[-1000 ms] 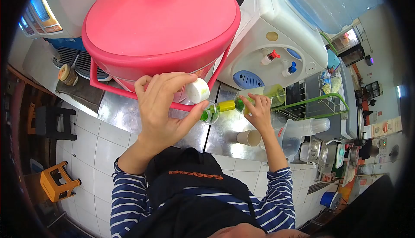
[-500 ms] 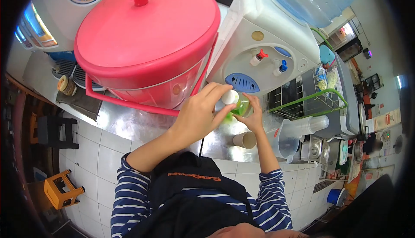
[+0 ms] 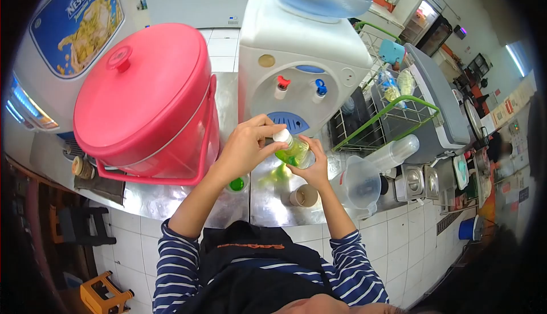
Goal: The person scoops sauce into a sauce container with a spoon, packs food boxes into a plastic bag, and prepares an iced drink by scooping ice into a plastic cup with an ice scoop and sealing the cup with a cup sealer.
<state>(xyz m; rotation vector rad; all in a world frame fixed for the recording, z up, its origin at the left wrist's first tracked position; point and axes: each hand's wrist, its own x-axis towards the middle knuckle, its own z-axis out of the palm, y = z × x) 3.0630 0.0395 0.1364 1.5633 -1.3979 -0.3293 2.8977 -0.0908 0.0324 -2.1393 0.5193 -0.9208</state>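
Passage lies over the counter [image 3: 265, 203] between green cup [image 3: 237, 184] and paper cup [image 3: 304, 196]; pink bucket [image 3: 156, 149] obstructs left, water dispenser [image 3: 305, 43] far.

We read one brand, "NESTEA", in white capitals with a leaf mark above it, on the blue panel [image 3: 85, 29] of the drink machine [image 3: 128, 3] at the far left corner of the worktop [image 3: 165, 203]. We find the smaller script beneath it unclear. We cannot resolve the orange lettering on the black apron [image 3: 250, 268] or the print on the wall notices [image 3: 509, 107].
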